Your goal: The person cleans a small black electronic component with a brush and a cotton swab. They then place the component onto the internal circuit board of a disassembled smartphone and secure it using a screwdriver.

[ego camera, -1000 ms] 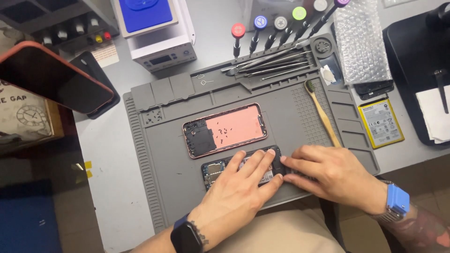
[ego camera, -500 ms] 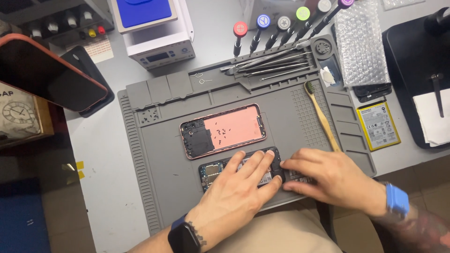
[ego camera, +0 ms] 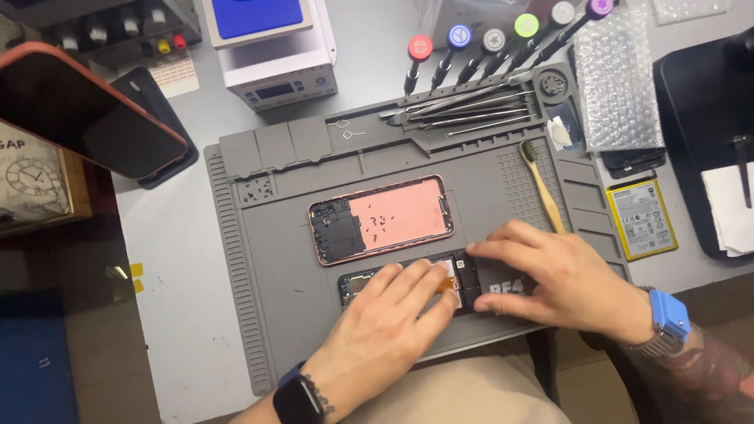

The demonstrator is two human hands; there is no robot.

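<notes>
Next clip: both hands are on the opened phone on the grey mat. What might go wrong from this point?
1. The left hand and right hand press on the open phone body; its exposed parts may be strained.
2. Tiny loose screws lie on the pink back shell just above the hands; a nudge may scatter them.
3. The bamboo brush lies close to the right hand and may get knocked across the grey mat.

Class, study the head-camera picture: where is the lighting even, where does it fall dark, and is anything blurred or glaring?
Head view: even light on the grey mat and both hands, left hand and right hand, casting only soft shadows; the floor at left falls dark; the red-edged phone near the lens looks soft; faint sheen on the bubble wrap.
</notes>
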